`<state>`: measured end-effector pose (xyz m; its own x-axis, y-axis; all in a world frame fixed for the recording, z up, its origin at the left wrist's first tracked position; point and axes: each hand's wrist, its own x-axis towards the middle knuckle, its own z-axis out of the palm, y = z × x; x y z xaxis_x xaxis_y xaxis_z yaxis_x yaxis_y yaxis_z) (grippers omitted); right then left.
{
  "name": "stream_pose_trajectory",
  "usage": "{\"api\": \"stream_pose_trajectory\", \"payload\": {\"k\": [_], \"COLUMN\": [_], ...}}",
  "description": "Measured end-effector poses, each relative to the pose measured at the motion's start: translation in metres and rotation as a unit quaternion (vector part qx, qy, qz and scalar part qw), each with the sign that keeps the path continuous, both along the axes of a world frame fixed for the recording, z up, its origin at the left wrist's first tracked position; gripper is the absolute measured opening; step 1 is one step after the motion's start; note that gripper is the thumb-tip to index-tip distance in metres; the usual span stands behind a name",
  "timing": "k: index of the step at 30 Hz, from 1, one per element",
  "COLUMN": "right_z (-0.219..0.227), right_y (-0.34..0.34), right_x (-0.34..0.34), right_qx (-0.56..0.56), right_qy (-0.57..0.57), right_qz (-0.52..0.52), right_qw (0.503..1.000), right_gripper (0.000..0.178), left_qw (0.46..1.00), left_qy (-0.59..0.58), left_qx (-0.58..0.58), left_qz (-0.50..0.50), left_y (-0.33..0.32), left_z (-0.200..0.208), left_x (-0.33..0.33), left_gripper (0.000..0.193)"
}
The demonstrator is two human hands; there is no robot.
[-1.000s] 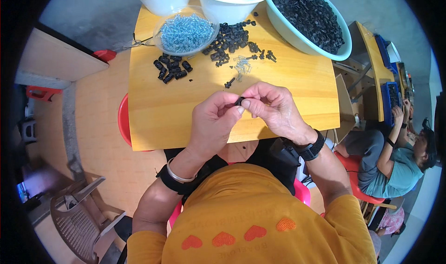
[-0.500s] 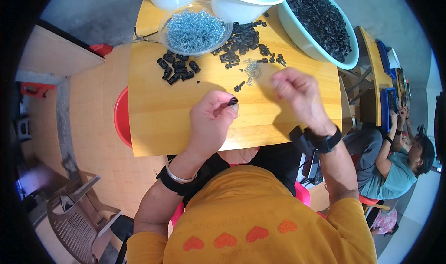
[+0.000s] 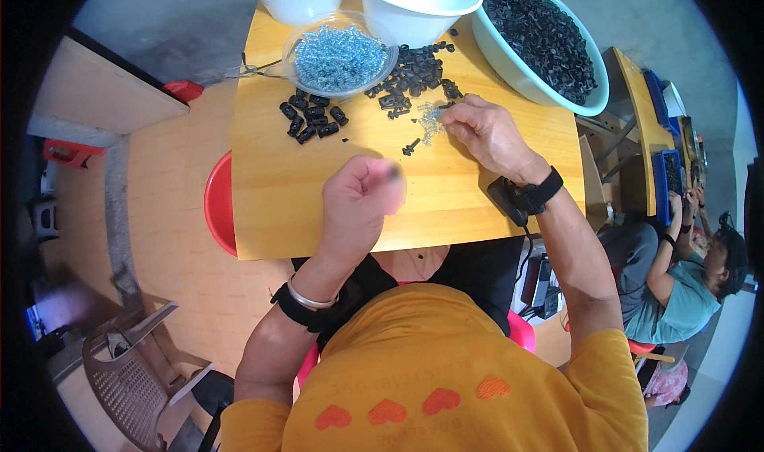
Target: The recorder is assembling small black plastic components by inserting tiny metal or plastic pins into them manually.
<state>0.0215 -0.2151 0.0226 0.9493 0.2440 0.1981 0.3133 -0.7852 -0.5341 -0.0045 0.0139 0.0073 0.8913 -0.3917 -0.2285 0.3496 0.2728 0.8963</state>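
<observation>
My left hand (image 3: 354,201) is closed over the table's near part, pinching a small black plastic cord lock part (image 3: 394,172) between thumb and fingers; motion smears it. Farther to the right, my right hand (image 3: 489,138) reaches down with thumb and fingertips together at the edge of a small heap of metal springs (image 3: 430,124). Its fingers hide whatever they may hold. Just left of that heap lies a single black plunger piece (image 3: 411,146). Several black cord locks (image 3: 314,119) are grouped at the left, and loose black plastic pieces (image 3: 414,72) spread behind the springs.
A clear bowl of springs (image 3: 342,58) stands on the wooden table (image 3: 302,213) before two white tubs (image 3: 418,22). A pale green basin (image 3: 589,106) of black parts fills the back right. Below the left edge is a red basin (image 3: 219,201). A co-worker (image 3: 676,293) sits at right.
My right hand has come forward and left, down to the spring heap, its fingers pinched together. My left hand stays near the same place, still holding the black part.
</observation>
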Motion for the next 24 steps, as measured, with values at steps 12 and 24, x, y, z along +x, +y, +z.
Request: {"api": "stream_pose_trajectory", "payload": {"k": [12, 24], "right_z": [0.034, 0.066], "right_y": [0.022, 0.046], "right_x": [-0.028, -0.046], "right_qx": [0.265, 0.169], "right_qy": [0.218, 0.135], "right_qz": [-0.038, 0.057], "right_qw": [0.938, 0.975], "right_gripper": [0.002, 0.006], "left_qw": [0.999, 0.993], "left_qy": [-0.029, -0.112], "left_qx": [-0.008, 0.011], "left_qz": [-0.019, -0.026], "left_y": [-0.009, -0.020], "left_z": [0.007, 0.008], "left_x": [-0.007, -0.015], "left_gripper": [0.012, 0.010]}}
